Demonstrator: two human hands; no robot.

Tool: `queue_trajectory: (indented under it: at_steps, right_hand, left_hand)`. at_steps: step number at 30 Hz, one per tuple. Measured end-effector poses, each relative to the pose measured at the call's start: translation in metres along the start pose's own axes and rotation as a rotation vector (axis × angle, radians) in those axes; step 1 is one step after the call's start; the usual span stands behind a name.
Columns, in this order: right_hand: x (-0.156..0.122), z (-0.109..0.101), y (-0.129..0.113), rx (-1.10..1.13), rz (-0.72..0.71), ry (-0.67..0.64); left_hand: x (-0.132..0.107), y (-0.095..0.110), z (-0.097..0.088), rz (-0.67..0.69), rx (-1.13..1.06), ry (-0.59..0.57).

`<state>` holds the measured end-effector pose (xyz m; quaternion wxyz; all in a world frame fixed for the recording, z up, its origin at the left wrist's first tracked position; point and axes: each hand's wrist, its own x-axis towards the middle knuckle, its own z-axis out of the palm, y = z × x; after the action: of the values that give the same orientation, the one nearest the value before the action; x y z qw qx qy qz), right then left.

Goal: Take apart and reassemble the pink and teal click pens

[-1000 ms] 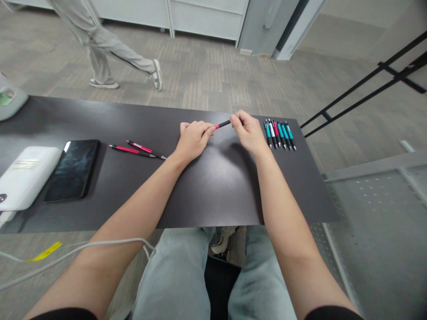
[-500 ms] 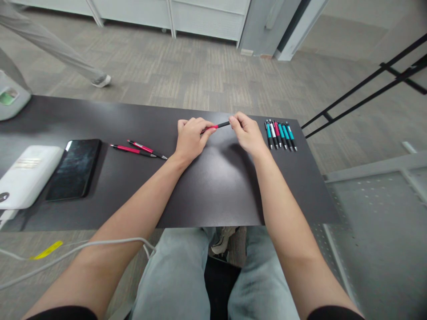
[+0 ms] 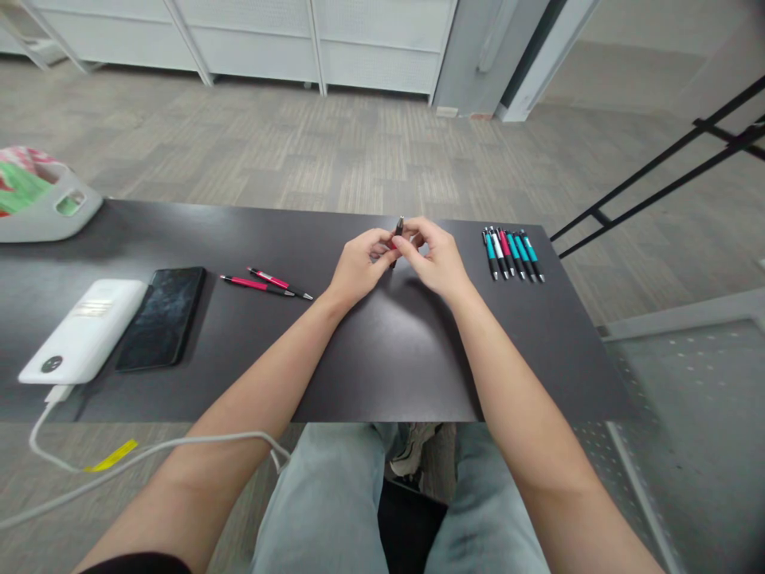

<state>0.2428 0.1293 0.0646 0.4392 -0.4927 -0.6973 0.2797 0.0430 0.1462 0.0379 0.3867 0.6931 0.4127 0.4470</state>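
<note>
Both hands meet above the far middle of the dark table [image 3: 382,351]. My left hand [image 3: 358,267] and my right hand [image 3: 436,259] pinch a dark pen [image 3: 398,233] between them; it points up and away, and only its dark tip end shows above the fingers. Two red and black pens [image 3: 263,282] lie on the table to the left of my left hand. A row of several teal, white and red pens [image 3: 512,253] lies to the right of my right hand.
A black phone [image 3: 162,316] and a white power bank [image 3: 84,329] with a white cable [image 3: 149,454] lie at the left. A grey container [image 3: 45,211] with green and red contents sits at the far left corner. Black metal bars [image 3: 663,171] stand at the right.
The pen, held level between the hands with its red part showing, is now turned upright with only the dark end visible. The walking person has left the view. The camera has tilted slightly.
</note>
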Motion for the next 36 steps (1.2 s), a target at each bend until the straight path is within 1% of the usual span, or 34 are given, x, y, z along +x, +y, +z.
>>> queue_trajectory:
  at_steps: [4, 7, 10, 14, 17, 19, 22, 25, 27, 28, 33, 34, 36]
  right_hand:
    - [0.001, 0.001, 0.003, -0.008, 0.017, -0.013]
    - [0.002, 0.000, 0.002, -0.008, 0.028, 0.000]
    - [0.002, -0.002, 0.000, -0.008, 0.048, 0.033]
    - [0.003, -0.008, 0.003, 0.004, 0.092, 0.065]
    - [0.007, -0.021, 0.013, -0.015, 0.115, 0.093]
    - [0.007, -0.036, 0.022, -0.072, 0.145, 0.145]
    - [0.003, -0.064, 0.037, -0.235, 0.240, 0.244]
    - [-0.003, -0.085, 0.050, -0.393, 0.366, 0.286]
    - [-0.005, -0.091, 0.056, -0.431, 0.405, 0.292]
    - [-0.005, -0.092, 0.058, -0.433, 0.397, 0.299]
    - [0.002, -0.097, 0.053, -0.386, 0.273, 0.383]
    - [0.003, -0.098, 0.051, -0.373, 0.266, 0.379]
    - [0.001, -0.100, 0.047, -0.360, 0.273, 0.330]
  left_hand:
    - [0.000, 0.000, 0.000, -0.026, 0.033, -0.015]
    - [-0.001, -0.002, 0.000, -0.002, 0.043, -0.024]
    - [-0.002, -0.005, -0.001, 0.038, 0.058, -0.003]
    - [-0.003, -0.012, -0.004, 0.041, 0.061, 0.018]
    - [-0.002, -0.016, -0.006, 0.053, 0.076, 0.039]
    - [-0.002, -0.018, -0.007, 0.048, 0.097, 0.053]
    - [-0.001, -0.020, -0.007, 0.024, 0.110, 0.057]
    - [-0.002, -0.021, -0.007, 0.009, 0.097, 0.037]
    - [-0.003, -0.019, -0.008, -0.002, 0.088, 0.027]
    - [-0.003, -0.018, -0.008, -0.011, 0.087, 0.026]
    - [-0.005, -0.005, -0.008, -0.072, 0.102, 0.046]
    - [-0.005, -0.003, -0.008, -0.079, 0.103, 0.049]
    - [-0.005, -0.002, -0.008, -0.082, 0.100, 0.049]
